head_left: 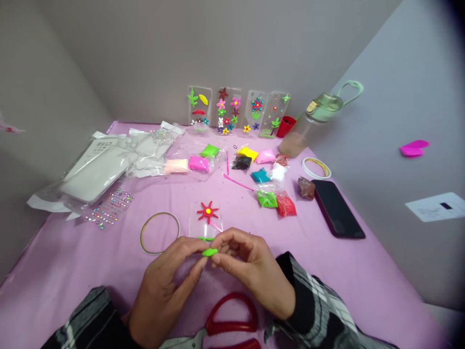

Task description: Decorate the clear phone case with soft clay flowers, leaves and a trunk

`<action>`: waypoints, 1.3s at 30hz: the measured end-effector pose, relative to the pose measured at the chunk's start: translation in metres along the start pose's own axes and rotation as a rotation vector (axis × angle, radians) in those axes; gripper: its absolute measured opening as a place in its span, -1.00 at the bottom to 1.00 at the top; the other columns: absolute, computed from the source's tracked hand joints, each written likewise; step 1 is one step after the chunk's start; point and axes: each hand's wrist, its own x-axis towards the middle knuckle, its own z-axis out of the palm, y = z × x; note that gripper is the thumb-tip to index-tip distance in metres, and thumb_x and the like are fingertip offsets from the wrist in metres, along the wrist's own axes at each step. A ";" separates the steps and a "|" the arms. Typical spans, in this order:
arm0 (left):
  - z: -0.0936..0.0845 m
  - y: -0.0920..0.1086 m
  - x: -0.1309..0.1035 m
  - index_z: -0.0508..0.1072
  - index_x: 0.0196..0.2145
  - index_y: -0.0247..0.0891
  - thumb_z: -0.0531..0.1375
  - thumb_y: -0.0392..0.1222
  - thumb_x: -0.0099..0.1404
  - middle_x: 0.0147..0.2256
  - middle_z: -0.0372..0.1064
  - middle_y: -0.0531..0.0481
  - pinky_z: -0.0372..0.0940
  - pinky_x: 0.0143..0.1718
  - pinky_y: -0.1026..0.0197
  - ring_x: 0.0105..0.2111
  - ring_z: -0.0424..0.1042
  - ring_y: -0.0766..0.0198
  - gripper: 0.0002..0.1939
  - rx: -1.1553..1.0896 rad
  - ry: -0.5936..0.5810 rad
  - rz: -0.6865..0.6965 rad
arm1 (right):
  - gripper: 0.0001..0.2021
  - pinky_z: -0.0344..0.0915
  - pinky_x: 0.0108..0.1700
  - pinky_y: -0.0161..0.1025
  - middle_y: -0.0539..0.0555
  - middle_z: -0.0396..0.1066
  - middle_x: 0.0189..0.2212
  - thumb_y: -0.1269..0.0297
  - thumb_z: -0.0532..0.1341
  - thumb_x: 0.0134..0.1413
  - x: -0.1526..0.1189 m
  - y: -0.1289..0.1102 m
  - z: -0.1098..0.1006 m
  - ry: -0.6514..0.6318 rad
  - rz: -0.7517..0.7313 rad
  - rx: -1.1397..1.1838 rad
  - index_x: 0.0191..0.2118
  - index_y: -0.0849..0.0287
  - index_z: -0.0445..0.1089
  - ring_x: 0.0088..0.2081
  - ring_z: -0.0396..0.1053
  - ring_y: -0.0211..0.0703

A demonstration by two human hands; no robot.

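Observation:
A small piece of bright green clay, pointed at its ends, is pinched between the fingertips of both hands. My left hand holds it from the left with thumb and forefinger. From the right, my right hand closes thumb and fingertips on its other end. Just beyond the fingers lies a clear plastic sheet bearing a red clay flower with a yellow centre, a pink strip and a green strip. My hands cover its near part. Red-handled scissors lie below my hands, partly out of view.
Packets of coloured clay lie mid-table. Decorated clear phone cases lean on the back wall. A bottle and a black phone stand right; bagged cases, rhinestones and a tape roll lie left.

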 end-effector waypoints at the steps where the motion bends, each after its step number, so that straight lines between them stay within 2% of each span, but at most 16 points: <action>1: 0.001 0.000 0.000 0.46 -0.08 -0.09 0.17 -0.30 0.34 -0.17 0.53 0.03 0.43 -0.15 0.27 -0.16 0.52 0.24 -0.78 -0.012 0.001 -0.019 | -0.88 0.26 -0.29 -0.35 -0.06 0.43 -0.46 0.33 0.38 0.03 -0.001 0.000 0.000 0.010 -0.020 -0.036 -0.30 0.20 0.48 -0.41 0.32 -0.32; 4: 0.001 0.000 -0.001 0.46 -0.09 -0.09 0.19 -0.30 0.34 -0.18 0.51 0.03 0.42 -0.15 0.26 -0.17 0.51 0.24 -0.79 -0.052 -0.020 -0.047 | -0.95 0.27 -0.25 -0.31 -0.03 0.42 -0.42 0.39 0.31 0.08 -0.003 -0.003 0.002 0.016 -0.063 -0.127 -0.29 0.19 0.48 -0.37 0.32 -0.28; 8: -0.001 0.000 -0.001 0.45 -0.13 -0.09 0.14 -0.33 0.38 -0.20 0.47 0.02 0.40 -0.18 0.28 -0.19 0.48 0.28 -0.81 -0.086 -0.037 -0.033 | -0.90 0.28 -0.22 -0.28 -0.03 0.40 -0.39 0.41 0.32 0.04 -0.005 -0.006 0.004 0.001 -0.104 -0.197 -0.27 0.16 0.47 -0.33 0.33 -0.24; 13: 0.002 0.000 -0.002 0.41 -0.11 -0.08 0.12 -0.36 0.38 -0.15 0.41 0.02 0.34 -0.06 0.28 -0.10 0.43 0.29 -0.79 -0.065 -0.042 0.007 | -0.94 0.27 -0.24 -0.28 -0.02 0.39 -0.41 0.46 0.26 0.06 -0.004 -0.005 0.004 0.021 -0.148 -0.266 -0.36 0.18 0.45 -0.35 0.31 -0.24; 17: 0.003 0.000 -0.002 0.39 -0.08 -0.08 0.12 -0.39 0.38 -0.15 0.42 0.04 0.34 -0.07 0.29 -0.11 0.42 0.30 -0.76 -0.071 -0.078 0.032 | -0.93 0.27 -0.25 -0.28 -0.02 0.39 -0.42 0.47 0.24 0.06 -0.004 -0.002 0.003 0.033 -0.172 -0.308 -0.39 0.18 0.43 -0.35 0.32 -0.24; 21: 0.000 -0.001 -0.002 0.41 -0.17 -0.09 0.10 -0.39 0.38 -0.23 0.41 0.05 0.34 -0.13 0.27 -0.17 0.42 0.29 -0.79 -0.058 -0.067 0.042 | -0.95 0.30 -0.26 -0.28 -0.02 0.43 -0.43 0.42 0.29 0.07 -0.004 -0.001 0.003 0.048 -0.145 -0.268 -0.40 0.18 0.47 -0.37 0.35 -0.24; 24: -0.001 0.000 -0.003 0.41 -0.10 -0.06 0.11 -0.37 0.39 -0.21 0.41 0.03 0.36 -0.14 0.23 -0.17 0.43 0.26 -0.77 -0.032 -0.025 0.022 | -0.96 0.32 -0.27 -0.28 -0.02 0.47 -0.46 0.35 0.33 0.08 -0.003 -0.001 0.003 0.053 -0.088 -0.143 -0.35 0.18 0.49 -0.39 0.39 -0.24; 28: 0.000 -0.001 -0.001 0.42 -0.04 -0.01 0.15 -0.32 0.38 -0.17 0.42 0.03 0.38 -0.12 0.23 -0.14 0.44 0.24 -0.73 -0.029 -0.062 0.031 | -0.86 0.34 -0.30 -0.31 -0.04 0.47 -0.49 0.24 0.39 0.05 -0.001 0.000 0.002 0.048 -0.058 0.012 -0.31 0.17 0.47 -0.42 0.42 -0.26; 33: 0.000 0.000 0.000 0.46 -0.16 -0.06 0.15 -0.34 0.37 -0.26 0.43 0.04 0.40 -0.22 0.27 -0.23 0.47 0.25 -0.80 -0.031 -0.043 0.057 | -0.81 0.35 -0.32 -0.29 -0.02 0.49 -0.50 0.16 0.39 0.04 -0.003 0.000 0.003 0.030 -0.021 -0.013 -0.37 0.17 0.49 -0.42 0.44 -0.23; 36: -0.001 0.002 0.001 0.46 -0.19 -0.09 0.12 -0.35 0.37 -0.29 0.40 0.03 0.39 -0.24 0.27 -0.26 0.46 0.26 -0.81 0.003 0.001 0.060 | -0.84 0.38 -0.25 -0.27 -0.02 0.50 -0.44 0.21 0.41 0.01 -0.004 0.000 0.003 0.008 -0.055 -0.079 -0.31 0.15 0.51 -0.38 0.44 -0.23; 39: -0.001 0.002 0.001 0.46 -0.19 -0.10 0.11 -0.36 0.38 -0.24 0.39 0.01 0.37 -0.16 0.27 -0.19 0.44 0.27 -0.80 0.033 0.038 0.053 | -0.91 0.37 -0.20 -0.28 -0.04 0.48 -0.40 0.34 0.38 0.04 -0.004 0.001 0.003 0.001 -0.106 -0.152 -0.29 0.14 0.51 -0.35 0.41 -0.25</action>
